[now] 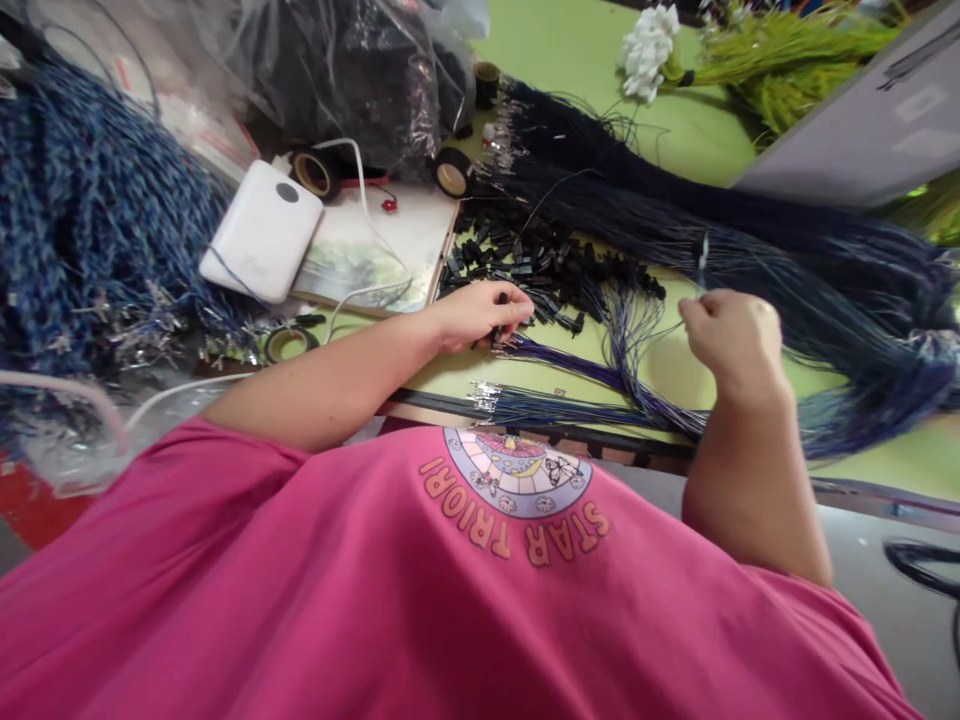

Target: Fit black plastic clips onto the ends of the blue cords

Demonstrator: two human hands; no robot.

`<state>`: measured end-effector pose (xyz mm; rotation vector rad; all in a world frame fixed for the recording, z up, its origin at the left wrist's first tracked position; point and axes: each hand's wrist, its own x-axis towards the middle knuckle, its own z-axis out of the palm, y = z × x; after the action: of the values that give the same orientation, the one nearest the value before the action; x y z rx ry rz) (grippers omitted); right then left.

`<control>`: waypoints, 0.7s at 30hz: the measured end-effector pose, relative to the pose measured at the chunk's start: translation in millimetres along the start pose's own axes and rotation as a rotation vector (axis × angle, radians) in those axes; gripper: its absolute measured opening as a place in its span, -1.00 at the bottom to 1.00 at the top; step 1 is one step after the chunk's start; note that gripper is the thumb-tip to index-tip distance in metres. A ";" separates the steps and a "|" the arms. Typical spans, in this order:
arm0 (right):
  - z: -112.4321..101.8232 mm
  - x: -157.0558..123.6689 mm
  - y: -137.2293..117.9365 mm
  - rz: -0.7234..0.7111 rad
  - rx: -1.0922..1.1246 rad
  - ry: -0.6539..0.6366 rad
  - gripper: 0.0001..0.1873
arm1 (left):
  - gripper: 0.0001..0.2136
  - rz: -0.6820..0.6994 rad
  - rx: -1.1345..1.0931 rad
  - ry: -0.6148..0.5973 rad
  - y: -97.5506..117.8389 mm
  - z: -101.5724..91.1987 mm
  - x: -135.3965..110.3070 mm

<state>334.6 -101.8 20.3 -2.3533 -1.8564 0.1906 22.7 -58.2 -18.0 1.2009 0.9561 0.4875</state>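
Note:
My left hand [480, 315] rests on the green table [577, 50] at the near edge of a pile of small black plastic connectors [547, 265], its fingers curled together over one of them. My right hand [729, 335] is closed in a pinch on a thin dark blue wire [703, 262] whose metal tip points upward. A thick bundle of dark blue wires [787, 250] stretches from the back of the table to the right. Finished blue and purple wires [570, 400] with metal terminals lie along the front edge.
A white power bank [259, 230] lies on a tablet [382, 250] at left, with tape rolls [315, 172] behind. Blue twisted wires [82, 230] heap at far left. A plastic bag [352, 70] sits at the back, white artificial flowers [649, 45] and green stems at back right.

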 end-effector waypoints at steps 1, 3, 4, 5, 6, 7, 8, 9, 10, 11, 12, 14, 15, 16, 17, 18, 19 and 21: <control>-0.6 4.2 5.5 0.055 -0.107 -0.102 -0.60 | -0.88 -0.029 -0.075 0.009 1.5 -0.5 -0.3; -1.2 4.8 5.4 0.131 -0.248 -0.202 -0.51 | -0.89 -0.088 -0.218 0.035 5.5 -2.4 -0.7; -1.7 1.1 0.3 0.115 -0.266 -0.189 -0.47 | -0.89 -0.117 -0.281 0.051 7.7 -3.6 -0.8; -2.4 -4.8 -7.4 0.093 -0.270 -0.128 -0.47 | -0.87 -0.144 -0.339 0.067 9.8 -4.9 -0.8; -3.2 -12.3 -17.0 0.073 -0.272 -0.050 -0.48 | -0.84 -0.169 -0.387 0.080 11.5 -6.2 -0.8; -3.7 -20.5 -27.5 0.047 -0.268 0.027 -0.52 | -0.80 -0.186 -0.420 0.094 12.8 -7.5 -0.7; -3.3 -28.4 -38.1 0.016 -0.261 0.087 -0.55 | -0.77 -0.192 -0.437 0.105 13.6 -8.6 -0.5; -1.7 -34.9 -47.7 -0.013 -0.254 0.130 -0.58 | -0.75 -0.189 -0.438 0.111 13.8 -9.7 -0.3; 1.2 -39.2 -55.4 -0.046 -0.241 0.144 -0.60 | -0.74 -0.181 -0.424 0.110 13.4 -10.7 0.0; 5.6 -40.7 -60.4 -0.077 -0.221 0.144 -0.61 | -0.74 -0.171 -0.404 0.098 12.6 -11.6 0.3; 11.1 -39.0 -62.2 -0.102 -0.198 0.136 -0.62 | -0.76 -0.157 -0.384 0.078 11.4 -12.6 0.7; 22.8 -28.0 -56.0 -0.123 -0.159 0.128 -0.61 | -0.82 -0.131 -0.357 0.034 8.8 -14.3 1.6; 27.6 -20.3 -49.0 -0.120 -0.148 0.141 -0.59 | -0.84 -0.122 -0.352 0.017 7.7 -15.0 2.0; 30.6 -12.7 -40.6 -0.110 -0.144 0.160 -0.58 | -0.85 -0.114 -0.352 0.007 7.1 -15.6 2.2; 31.4 -6.2 -32.2 -0.101 -0.141 0.180 -0.57 | -0.84 -0.108 -0.356 0.006 6.8 -16.1 2.4; 30.1 -1.9 -24.9 -0.090 -0.138 0.187 -0.57 | -0.84 -0.107 -0.360 0.010 7.1 -16.4 2.3; 27.0 -0.6 -20.1 -0.081 -0.132 0.186 -0.57 | -0.83 -0.110 -0.363 0.014 7.7 -16.5 2.0; 18.1 -7.8 -20.7 -0.080 -0.104 0.166 -0.59 | -0.86 -0.117 -0.357 0.022 9.6 -16.4 1.0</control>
<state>309.7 -104.1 6.5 -2.2748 -1.9187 -0.1088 11.2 -45.1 -10.3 0.8157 0.9071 0.5524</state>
